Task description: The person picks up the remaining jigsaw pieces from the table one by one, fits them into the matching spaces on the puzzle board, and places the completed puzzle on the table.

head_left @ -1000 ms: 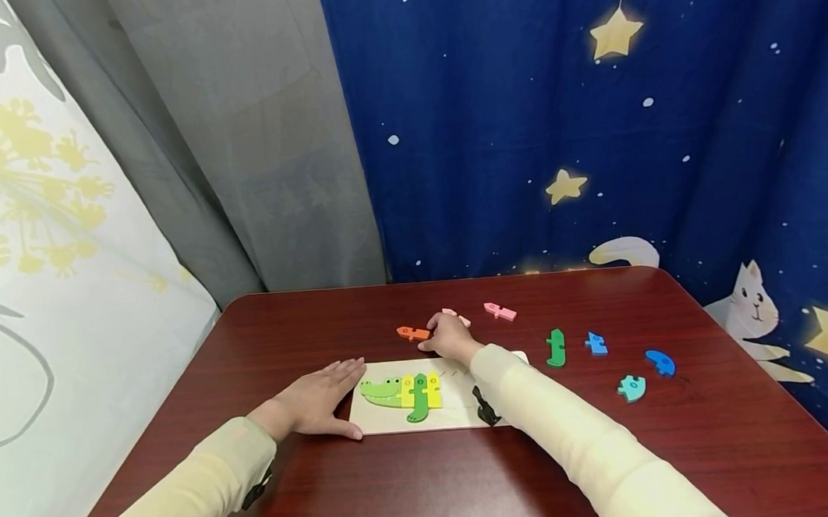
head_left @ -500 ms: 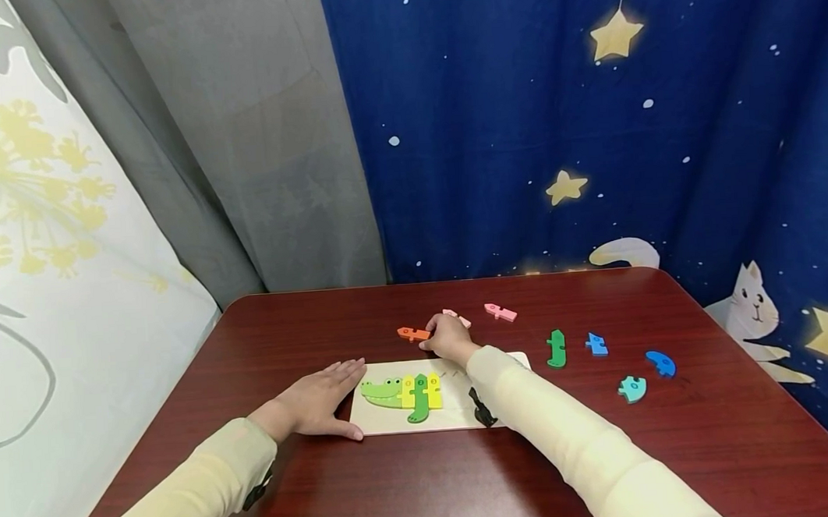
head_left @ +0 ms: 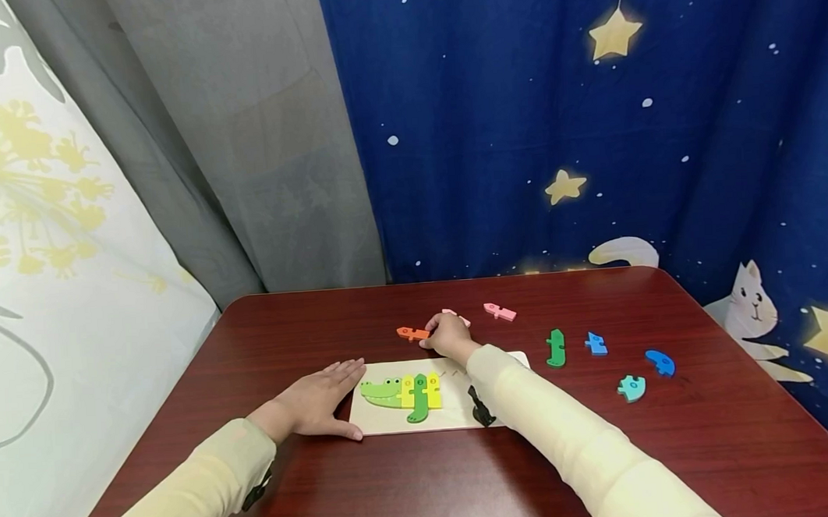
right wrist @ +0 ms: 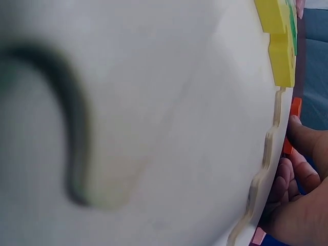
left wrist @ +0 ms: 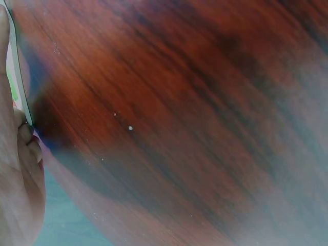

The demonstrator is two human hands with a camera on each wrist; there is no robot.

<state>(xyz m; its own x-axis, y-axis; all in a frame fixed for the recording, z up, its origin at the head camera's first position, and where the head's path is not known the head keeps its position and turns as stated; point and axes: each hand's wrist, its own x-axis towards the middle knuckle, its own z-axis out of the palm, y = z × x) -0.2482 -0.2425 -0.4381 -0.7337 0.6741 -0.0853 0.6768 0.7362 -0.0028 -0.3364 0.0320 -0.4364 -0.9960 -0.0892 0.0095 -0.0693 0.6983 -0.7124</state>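
A pale wooden puzzle board (head_left: 457, 414) lies on the table, its bare recess filling much of the right wrist view. A light-green crocodile head (head_left: 381, 393), yellow pieces (head_left: 433, 390) and a green leg piece (head_left: 419, 403) sit in its left part. My left hand (head_left: 319, 398) rests flat, fingers spread, at the board's left edge. Beyond the far edge, my right hand (head_left: 450, 338) pinches the right end of an orange puzzle piece (head_left: 408, 334) between thumb and fingers; the right wrist view shows the orange piece (right wrist: 295, 106) at the thumb tip. A pink piece (head_left: 465, 321) is partly hidden behind that hand.
Another pink piece (head_left: 500, 312) lies farther back. Right of the board are a green piece (head_left: 557, 348), a light-blue piece (head_left: 596, 344), a blue curved piece (head_left: 661, 363) and a teal piece (head_left: 632, 388). Curtains (head_left: 463, 131) hang behind the brown table (head_left: 426, 484).
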